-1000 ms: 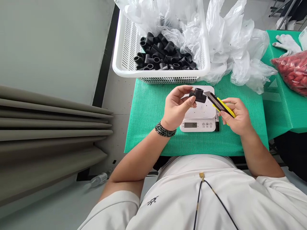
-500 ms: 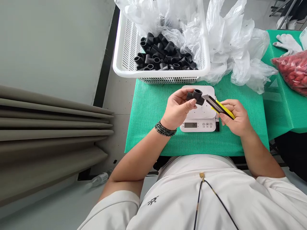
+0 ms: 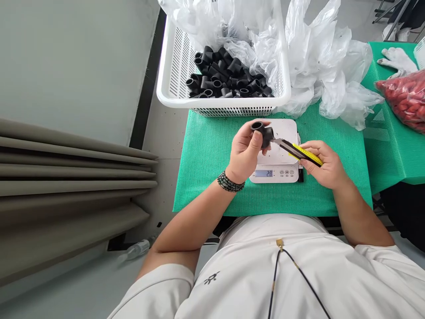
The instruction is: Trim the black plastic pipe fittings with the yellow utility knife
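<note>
The left hand (image 3: pixel 245 153) holds a black pipe fitting (image 3: pixel 264 132) between thumb and fingers, over the far left corner of the white scale (image 3: pixel 288 129). The right hand (image 3: pixel 327 163) is wrapped around a yellow and black knife (image 3: pixel 307 155), its blade tip at the fitting's right-hand mouth; whether it touches the rim cannot be told.

The fitting looks like hard plastic: likely light, stiff, rather smooth and not easily broken. Its round body might turn under a sideways push, so the safest hold seems to be around the middle and the left side, fingers clear of the mouth facing the blade.

The left fingers hide much of the fitting's underside, and the hand covers the scale's left edge. A dark pen (image 3: pixel 301 175) beside the scale's right edge is partly covered. The white basket (image 3: pixel 222 103) hides the table (image 3: pixel 202 177) at its far edge and runs out of view at the top; clear bags (image 3: pixel 335 66) cover the table's far right corner.
</note>
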`<state>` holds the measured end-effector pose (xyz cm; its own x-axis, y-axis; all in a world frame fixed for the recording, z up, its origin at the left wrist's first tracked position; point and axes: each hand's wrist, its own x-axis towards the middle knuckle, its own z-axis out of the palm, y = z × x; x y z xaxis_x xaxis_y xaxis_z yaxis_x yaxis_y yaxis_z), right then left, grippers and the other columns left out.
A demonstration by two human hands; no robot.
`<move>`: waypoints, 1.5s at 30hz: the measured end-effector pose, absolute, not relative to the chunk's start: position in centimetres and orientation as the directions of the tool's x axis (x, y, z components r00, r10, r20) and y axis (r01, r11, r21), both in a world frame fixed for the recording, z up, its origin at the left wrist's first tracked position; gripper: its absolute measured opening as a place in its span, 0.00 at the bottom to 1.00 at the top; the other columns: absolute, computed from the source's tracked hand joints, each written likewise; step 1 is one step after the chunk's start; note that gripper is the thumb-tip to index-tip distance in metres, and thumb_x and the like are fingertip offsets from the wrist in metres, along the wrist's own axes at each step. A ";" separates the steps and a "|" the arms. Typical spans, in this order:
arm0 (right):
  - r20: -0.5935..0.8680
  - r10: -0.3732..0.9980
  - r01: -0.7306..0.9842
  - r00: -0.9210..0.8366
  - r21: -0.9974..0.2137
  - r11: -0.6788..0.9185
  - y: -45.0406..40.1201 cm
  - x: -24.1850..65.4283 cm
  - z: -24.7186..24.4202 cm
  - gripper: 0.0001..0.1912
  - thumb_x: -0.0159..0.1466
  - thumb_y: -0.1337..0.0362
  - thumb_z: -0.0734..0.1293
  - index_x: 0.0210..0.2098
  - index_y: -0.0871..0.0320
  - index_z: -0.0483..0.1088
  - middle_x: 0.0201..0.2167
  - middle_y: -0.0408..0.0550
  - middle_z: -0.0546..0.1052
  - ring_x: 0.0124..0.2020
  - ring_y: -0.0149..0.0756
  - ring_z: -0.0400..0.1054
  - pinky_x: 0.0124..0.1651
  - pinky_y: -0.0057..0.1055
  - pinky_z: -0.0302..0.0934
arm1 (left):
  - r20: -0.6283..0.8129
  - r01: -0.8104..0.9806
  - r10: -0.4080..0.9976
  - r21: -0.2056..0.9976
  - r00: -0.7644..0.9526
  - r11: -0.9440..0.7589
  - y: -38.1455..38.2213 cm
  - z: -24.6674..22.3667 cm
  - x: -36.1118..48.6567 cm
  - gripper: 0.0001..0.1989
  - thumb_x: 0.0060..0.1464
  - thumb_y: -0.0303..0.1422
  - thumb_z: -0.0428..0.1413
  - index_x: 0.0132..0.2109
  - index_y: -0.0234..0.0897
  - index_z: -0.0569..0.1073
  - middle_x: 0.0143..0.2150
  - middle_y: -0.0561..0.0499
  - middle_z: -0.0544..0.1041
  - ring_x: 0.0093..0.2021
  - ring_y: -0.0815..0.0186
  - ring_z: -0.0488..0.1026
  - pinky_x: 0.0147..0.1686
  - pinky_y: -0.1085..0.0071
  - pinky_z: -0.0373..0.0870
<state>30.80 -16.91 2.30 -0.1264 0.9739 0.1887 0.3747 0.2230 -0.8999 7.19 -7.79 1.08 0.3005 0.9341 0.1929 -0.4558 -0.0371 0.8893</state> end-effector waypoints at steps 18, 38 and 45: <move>0.229 0.972 0.369 -0.051 -0.900 0.231 -17.1 30.4 1.2 0.18 0.73 0.56 0.73 0.59 0.48 0.72 0.49 0.48 0.87 0.35 0.36 0.81 0.37 0.32 0.75 | 0.170 -0.374 0.843 0.927 0.510 0.039 -8.0 0.5 7.1 0.27 0.65 0.53 0.65 0.61 0.39 0.77 0.28 0.57 0.67 0.25 0.74 0.64 0.25 0.75 0.64; 0.404 0.911 0.619 -0.076 -0.698 0.361 -17.2 30.3 1.5 0.18 0.73 0.59 0.72 0.61 0.47 0.73 0.52 0.51 0.86 0.45 0.44 0.85 0.45 0.38 0.81 | 0.129 -0.184 0.852 0.982 0.507 -0.040 -8.3 1.0 7.3 0.32 0.61 0.60 0.65 0.52 0.34 0.82 0.31 0.52 0.75 0.32 0.69 0.72 0.34 0.72 0.71; 0.389 0.919 0.622 -0.065 -0.704 0.342 -17.2 30.2 1.7 0.17 0.73 0.58 0.71 0.60 0.48 0.74 0.52 0.51 0.86 0.47 0.45 0.85 0.47 0.40 0.82 | 0.133 -0.183 0.851 0.982 0.508 -0.044 -8.2 0.8 7.4 0.30 0.62 0.59 0.64 0.51 0.35 0.82 0.31 0.53 0.73 0.29 0.71 0.67 0.30 0.72 0.67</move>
